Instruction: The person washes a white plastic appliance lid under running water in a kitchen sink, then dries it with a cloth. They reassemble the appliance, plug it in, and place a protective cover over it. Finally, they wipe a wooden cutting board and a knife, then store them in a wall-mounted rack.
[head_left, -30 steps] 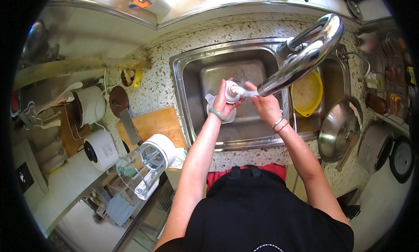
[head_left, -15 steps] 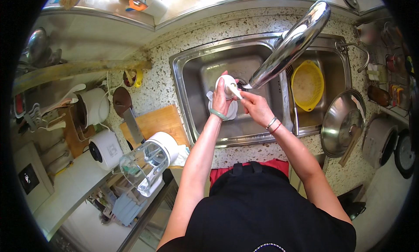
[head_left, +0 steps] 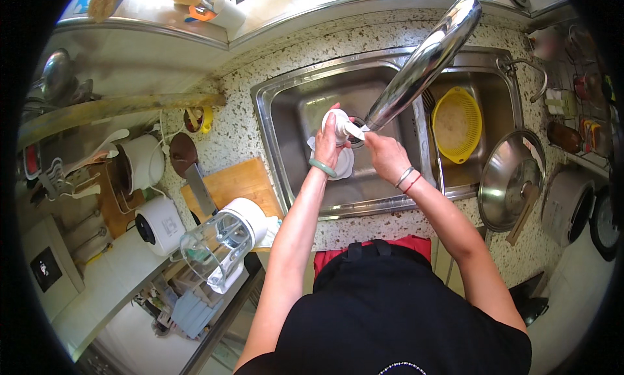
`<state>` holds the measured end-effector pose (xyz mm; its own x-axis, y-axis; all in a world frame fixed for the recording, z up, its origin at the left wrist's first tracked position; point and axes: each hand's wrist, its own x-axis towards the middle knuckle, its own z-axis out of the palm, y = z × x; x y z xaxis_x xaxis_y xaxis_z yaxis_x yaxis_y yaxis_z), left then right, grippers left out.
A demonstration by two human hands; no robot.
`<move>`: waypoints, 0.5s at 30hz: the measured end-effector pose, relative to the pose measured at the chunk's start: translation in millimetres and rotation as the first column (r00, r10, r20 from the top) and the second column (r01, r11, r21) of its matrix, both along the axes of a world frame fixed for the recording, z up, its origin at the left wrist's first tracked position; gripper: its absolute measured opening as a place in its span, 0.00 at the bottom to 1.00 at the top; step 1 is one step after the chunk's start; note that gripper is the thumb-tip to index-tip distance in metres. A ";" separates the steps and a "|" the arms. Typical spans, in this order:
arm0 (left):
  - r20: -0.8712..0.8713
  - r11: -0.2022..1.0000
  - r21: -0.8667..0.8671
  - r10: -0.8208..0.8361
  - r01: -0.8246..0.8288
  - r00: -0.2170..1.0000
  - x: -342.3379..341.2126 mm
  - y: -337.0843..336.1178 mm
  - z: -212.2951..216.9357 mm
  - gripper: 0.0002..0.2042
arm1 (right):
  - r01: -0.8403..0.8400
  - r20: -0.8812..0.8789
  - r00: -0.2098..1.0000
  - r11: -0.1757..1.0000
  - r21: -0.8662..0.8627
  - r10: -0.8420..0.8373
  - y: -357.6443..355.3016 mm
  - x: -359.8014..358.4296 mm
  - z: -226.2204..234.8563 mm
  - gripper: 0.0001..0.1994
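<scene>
Centrally, two bare hands over the left basin of a double steel sink (head_left: 265, 118).

Left hand (head_left: 329, 147): fingers curled about a white round part (head_left: 335, 123), clasping it from beneath and the side; pale green bangle (head_left: 323, 168) at the wrist.

Right hand (head_left: 389, 159): fingers bent, thumb and forefinger pinching the near end of a white elongated piece (head_left: 355, 130), which reaches to the middle of the round part; whether the two are joined cannot be told. Silver bracelet (head_left: 404, 175) and red cord (head_left: 413, 184) at the wrist.

Position of the held items: above the basin floor, just beside the lower end of a chrome faucet (head_left: 426, 63), which slants across from the upper right.

White shallow piece (head_left: 343, 166): on the basin floor, partly hidden by the left hand.

Right basin: one yellow oval colander (head_left: 457, 125), upright; one dark-headed utensil (head_left: 429, 101) with a long handle, lying along the divider.

Counter, right: one domed metal lid (head_left: 495, 186), with a wooden strip (head_left: 522, 216) at its knob.

Counter, left: one wooden cutting board (head_left: 240, 181); one broad-bladed knife (head_left: 200, 188) at its edge; one clear jug (head_left: 209, 245) with a white collar, lying in view near the left forearm; one white appliance (head_left: 162, 225) with a black front.
</scene>
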<state>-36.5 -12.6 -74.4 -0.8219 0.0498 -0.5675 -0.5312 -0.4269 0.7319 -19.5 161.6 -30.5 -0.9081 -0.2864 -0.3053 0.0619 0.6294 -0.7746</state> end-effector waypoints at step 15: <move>0.119 0.966 0.257 -0.020 -0.011 0.993 -4.5 1.6 6.9 0.29 | 0.350 0.398 0.895 0.869 -0.351 -0.199 10.3 -0.6 16.0 0.15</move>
<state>-40.9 -11.0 -67.6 -0.7482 0.2101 -0.6293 -0.6104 -0.5897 0.5289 -20.1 171.9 -14.5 -0.8289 -0.2065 -0.5198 0.4893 0.1828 -0.8528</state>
